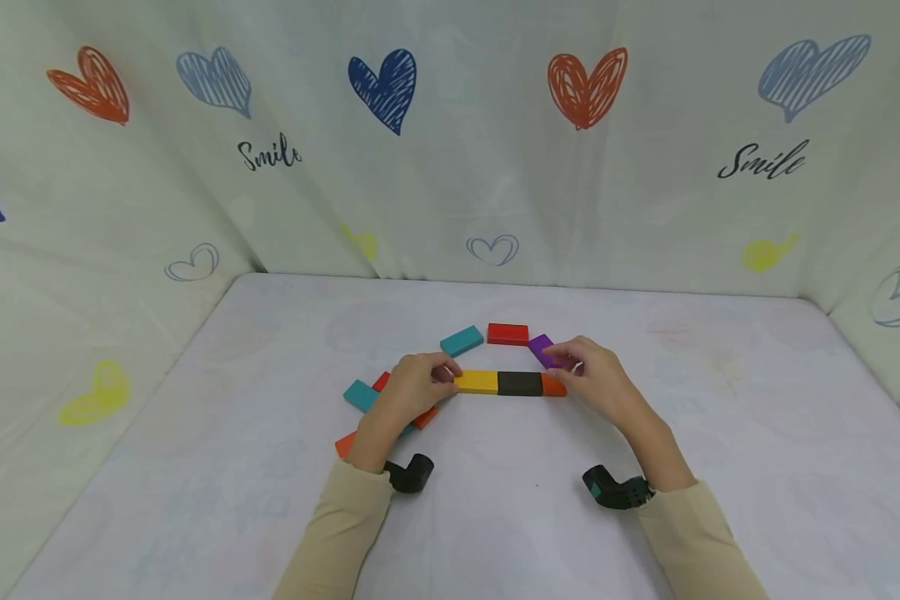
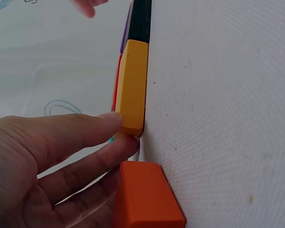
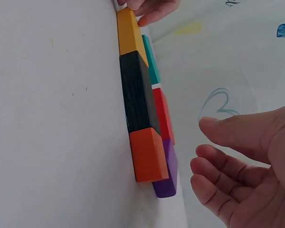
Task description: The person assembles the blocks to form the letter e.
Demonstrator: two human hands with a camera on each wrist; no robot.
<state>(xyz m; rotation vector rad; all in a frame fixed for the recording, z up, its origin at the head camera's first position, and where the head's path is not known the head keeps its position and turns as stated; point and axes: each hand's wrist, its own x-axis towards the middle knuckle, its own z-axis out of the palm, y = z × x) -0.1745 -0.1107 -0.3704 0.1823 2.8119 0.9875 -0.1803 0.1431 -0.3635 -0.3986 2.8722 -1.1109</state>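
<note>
A yellow block (image 1: 477, 382), a black block (image 1: 520, 384) and an orange block (image 1: 553, 385) lie end to end in a straight row. At the row's left end, my left hand (image 1: 412, 387) pinches the yellow block between thumb and finger. My right hand (image 1: 596, 379) hovers by the orange end; the right wrist view has its fingers apart from the blocks, loosely bent and holding nothing. Behind the row, a teal block (image 1: 462, 342), a red block (image 1: 507, 334) and a purple block (image 1: 543, 350) form a loose arc.
Several more blocks lie around and beneath the left forearm, partly hidden, among them a teal one (image 1: 361, 395) and an orange one (image 1: 425, 418). The white-covered table (image 1: 757, 433) ends at a hanging cloth (image 1: 480, 183) printed with hearts.
</note>
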